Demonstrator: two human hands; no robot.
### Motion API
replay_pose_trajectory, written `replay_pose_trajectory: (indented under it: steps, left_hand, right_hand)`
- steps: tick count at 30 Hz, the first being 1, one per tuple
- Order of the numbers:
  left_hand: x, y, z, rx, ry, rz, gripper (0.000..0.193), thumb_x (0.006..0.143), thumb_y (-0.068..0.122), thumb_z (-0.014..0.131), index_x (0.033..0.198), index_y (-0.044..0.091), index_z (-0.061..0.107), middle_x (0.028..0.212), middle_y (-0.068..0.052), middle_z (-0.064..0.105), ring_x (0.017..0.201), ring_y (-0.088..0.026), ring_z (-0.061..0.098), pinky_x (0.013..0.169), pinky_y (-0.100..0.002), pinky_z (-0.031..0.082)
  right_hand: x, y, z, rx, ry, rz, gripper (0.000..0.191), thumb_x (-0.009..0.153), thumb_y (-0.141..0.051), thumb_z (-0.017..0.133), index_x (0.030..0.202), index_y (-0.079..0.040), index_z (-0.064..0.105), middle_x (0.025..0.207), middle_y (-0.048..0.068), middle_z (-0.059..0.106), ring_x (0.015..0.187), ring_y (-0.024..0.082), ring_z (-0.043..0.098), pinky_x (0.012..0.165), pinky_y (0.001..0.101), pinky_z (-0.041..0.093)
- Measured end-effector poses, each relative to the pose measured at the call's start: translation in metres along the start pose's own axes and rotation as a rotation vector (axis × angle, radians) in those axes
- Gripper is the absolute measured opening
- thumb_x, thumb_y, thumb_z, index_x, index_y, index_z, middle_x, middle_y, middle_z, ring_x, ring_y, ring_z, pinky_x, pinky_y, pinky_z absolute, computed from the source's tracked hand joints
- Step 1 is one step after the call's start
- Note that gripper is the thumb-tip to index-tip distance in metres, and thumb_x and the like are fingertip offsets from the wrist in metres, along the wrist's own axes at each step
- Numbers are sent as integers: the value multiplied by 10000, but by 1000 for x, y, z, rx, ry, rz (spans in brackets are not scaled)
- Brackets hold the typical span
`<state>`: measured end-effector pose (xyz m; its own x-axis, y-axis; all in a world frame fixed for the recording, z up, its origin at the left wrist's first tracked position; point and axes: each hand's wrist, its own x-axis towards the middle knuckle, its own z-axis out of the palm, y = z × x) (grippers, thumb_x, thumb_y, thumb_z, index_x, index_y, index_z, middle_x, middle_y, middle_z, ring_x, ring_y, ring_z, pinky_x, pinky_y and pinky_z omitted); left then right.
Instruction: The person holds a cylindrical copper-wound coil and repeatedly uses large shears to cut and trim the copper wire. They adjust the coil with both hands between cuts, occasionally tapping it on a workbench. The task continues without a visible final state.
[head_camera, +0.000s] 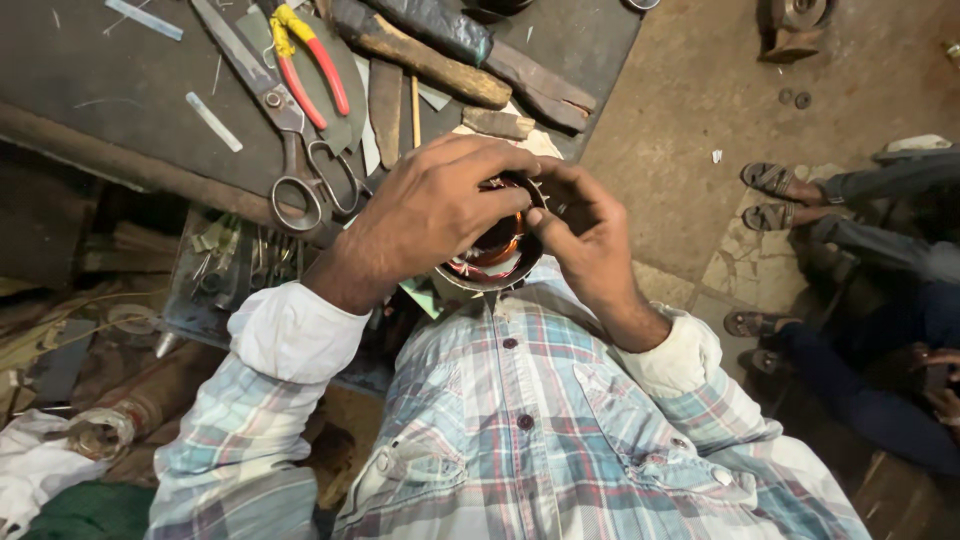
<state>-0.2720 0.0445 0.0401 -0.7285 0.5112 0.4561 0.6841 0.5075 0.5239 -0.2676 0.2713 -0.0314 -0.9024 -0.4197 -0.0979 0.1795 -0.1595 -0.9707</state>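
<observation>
A: Head view, centre of frame, item one?

B: Motor stator (497, 255), a round metal ring with copper-coloured windings inside, held up in front of the person's plaid shirt (540, 420), just below the near edge of the counter (120, 90).

A: Hands?

B: Left hand (440, 205) comes in from the lower left, wrist bent, palm arched over the top of the stator, fingers curled down onto its rim, grasping it. Right hand (580, 225) comes in from the lower right, fingers bent inward, thumb and fingertips pinching at the stator's upper right edge. Both sleeves are rolled to white cuffs.

A: Counter, upper left of frame?

B: Large metal scissors (285, 130), lying flat. Pliers (310, 65) with red and yellow handles, beside the scissors. Worn wooden pieces (440, 65), stacked at an angle. Thin white strips (213, 121), scattered.

A: Right of frame?

B: Bare floor (700, 120); another person's sandalled feet (775, 195), well apart from the hands.
</observation>
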Motion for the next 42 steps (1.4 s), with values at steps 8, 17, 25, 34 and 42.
replay_pose_trajectory:
  steps: [8,17,25,34,42]
  left_hand:
    - [7,-2,-5,37,-89,23,151,910,136,744,1049,81,718,1256,-39,688,1182,-248,672,978,-414,531]
    - [20,-17,12,100,-245,102,577,571,212,714,1133,84,722,1250,-83,704,1160,-305,666,920,-443,533]
    - [25,-30,27,47,-343,155,392,689,58,738,1079,28,728,1195,-121,713,1161,-313,698,975,-438,567]
    - [17,-38,19,59,-416,92,443,625,55,748,1068,54,735,1214,-133,698,1136,-335,690,960,-429,558]
    - [10,-40,17,31,-370,112,374,700,39,771,1072,57,744,1203,-98,709,1124,-306,699,1007,-425,567]
  right_hand:
    - [-1,-1,-2,41,8,73,424,1007,6,653,1414,37,539,1299,78,663,1205,151,632,1046,324,545]
    - [-9,-25,-16,-298,-11,-189,511,1002,-135,716,1475,-56,537,1458,123,597,1350,169,585,1197,340,484]
    - [-34,-44,-14,-687,66,-421,277,1042,-130,698,1296,-86,597,1550,171,442,1340,320,615,1074,345,587]
    - [-39,-48,14,-917,78,-298,295,1086,-153,574,1357,-37,567,1553,175,464,1265,345,667,912,339,618]
    - [-43,-47,17,-979,37,-241,308,1043,-134,568,1334,-36,579,1572,199,438,1247,343,655,936,337,616]
